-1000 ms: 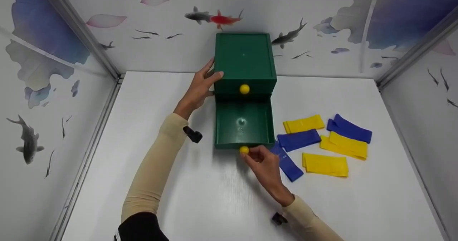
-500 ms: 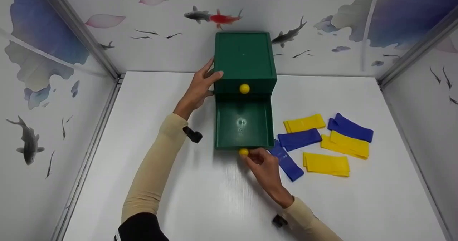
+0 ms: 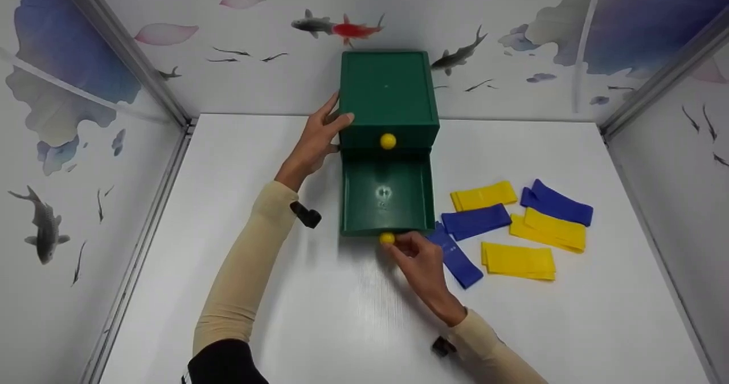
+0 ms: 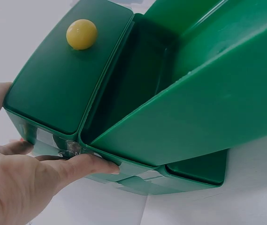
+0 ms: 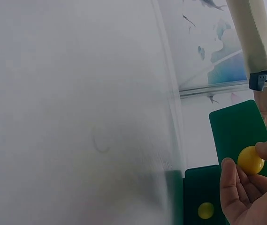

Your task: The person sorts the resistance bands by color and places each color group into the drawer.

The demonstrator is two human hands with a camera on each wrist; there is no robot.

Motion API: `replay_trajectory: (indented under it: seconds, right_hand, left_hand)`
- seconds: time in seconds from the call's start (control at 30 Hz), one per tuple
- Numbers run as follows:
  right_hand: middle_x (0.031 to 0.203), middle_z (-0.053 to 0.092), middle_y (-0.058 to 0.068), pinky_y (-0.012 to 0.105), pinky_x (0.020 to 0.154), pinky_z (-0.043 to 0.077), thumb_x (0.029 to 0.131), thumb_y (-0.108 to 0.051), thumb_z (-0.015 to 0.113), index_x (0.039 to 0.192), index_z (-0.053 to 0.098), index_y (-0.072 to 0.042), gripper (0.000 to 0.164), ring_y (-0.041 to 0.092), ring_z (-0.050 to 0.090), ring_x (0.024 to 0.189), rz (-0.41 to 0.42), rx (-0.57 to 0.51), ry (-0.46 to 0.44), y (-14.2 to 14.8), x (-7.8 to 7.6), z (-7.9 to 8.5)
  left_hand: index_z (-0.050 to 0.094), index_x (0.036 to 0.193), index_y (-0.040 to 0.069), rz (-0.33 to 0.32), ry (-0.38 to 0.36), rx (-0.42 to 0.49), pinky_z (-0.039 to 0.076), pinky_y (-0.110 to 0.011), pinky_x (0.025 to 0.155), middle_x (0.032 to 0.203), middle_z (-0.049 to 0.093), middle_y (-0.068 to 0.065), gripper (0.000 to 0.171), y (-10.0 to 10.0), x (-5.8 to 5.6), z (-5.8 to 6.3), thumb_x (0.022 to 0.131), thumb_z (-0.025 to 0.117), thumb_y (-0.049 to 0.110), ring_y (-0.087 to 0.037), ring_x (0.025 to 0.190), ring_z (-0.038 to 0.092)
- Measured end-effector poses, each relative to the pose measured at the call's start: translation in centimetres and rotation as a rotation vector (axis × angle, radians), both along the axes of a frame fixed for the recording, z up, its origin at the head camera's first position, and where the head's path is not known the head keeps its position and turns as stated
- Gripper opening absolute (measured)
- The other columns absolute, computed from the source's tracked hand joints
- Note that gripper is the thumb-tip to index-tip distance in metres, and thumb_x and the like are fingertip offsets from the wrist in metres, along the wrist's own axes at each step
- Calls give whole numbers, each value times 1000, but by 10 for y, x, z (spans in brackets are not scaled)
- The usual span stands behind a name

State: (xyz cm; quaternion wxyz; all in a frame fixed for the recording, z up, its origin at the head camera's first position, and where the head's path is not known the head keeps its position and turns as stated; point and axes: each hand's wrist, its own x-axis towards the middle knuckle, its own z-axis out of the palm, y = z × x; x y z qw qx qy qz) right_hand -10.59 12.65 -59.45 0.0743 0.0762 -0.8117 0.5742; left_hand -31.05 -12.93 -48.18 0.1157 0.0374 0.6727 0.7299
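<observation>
Right hand (image 3: 420, 261) pinches the lower yellow knob (image 3: 386, 239), left hand (image 3: 312, 140) presses outstretched fingers against the green cabinet (image 3: 388, 96): brace firmly, and the open drawer (image 3: 386, 210) should slide straight!

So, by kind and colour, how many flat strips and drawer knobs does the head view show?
Yellow strips: 3
Blue strips: 3
Yellow knobs: 2
Total: 8
</observation>
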Motion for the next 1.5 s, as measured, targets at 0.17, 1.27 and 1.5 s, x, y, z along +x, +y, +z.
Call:
replay_trajectory:
  seconds: [0.17,1.27,1.5]
  right_hand:
    - [100,80,2,25,77,62,97,-19,88,106,78,-7,17,18,73,83,-15,-20,7,1,-7,6]
    - [110,79,10,14,84,57,108,-17,75,125,79,-3,23,26,71,95,-75,223,-163,125,-36,10]
    - [112,77,15,9,84,51,109,-21,73,126,77,1,28,27,68,98,-139,346,-115,173,-58,6]
  left_hand:
    - [24,177,33,-3,8,9,34,-78,120,183,24,-7,84,0,1,-1,108,71,41,-32,164,32]
    - [24,177,33,1,12,-4,34,-77,119,183,24,-6,84,0,0,1,108,71,43,-33,163,35]
    - [25,177,34,1,4,-2,35,-77,119,183,24,-6,83,-1,0,-1,108,71,43,-32,163,35]
